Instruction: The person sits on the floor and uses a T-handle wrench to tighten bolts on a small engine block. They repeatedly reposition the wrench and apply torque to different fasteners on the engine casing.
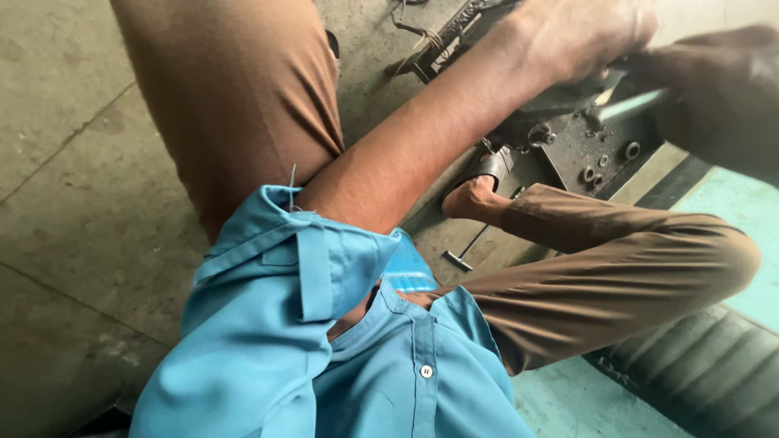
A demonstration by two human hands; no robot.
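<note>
Block (596,146), dark metal with holes, far right on floor (81,203), foot (471,199) just beside. Left hand (584,32) pressing on top, grip unclear. Right hand (714,89) closed around rod (629,104). Keep block pinned, rod steady.

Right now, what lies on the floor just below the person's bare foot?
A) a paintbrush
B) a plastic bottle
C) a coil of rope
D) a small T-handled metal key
D: a small T-handled metal key lies flat on the floor plate, just below the bare foot, while both hands are up at the dark metal block.
</note>
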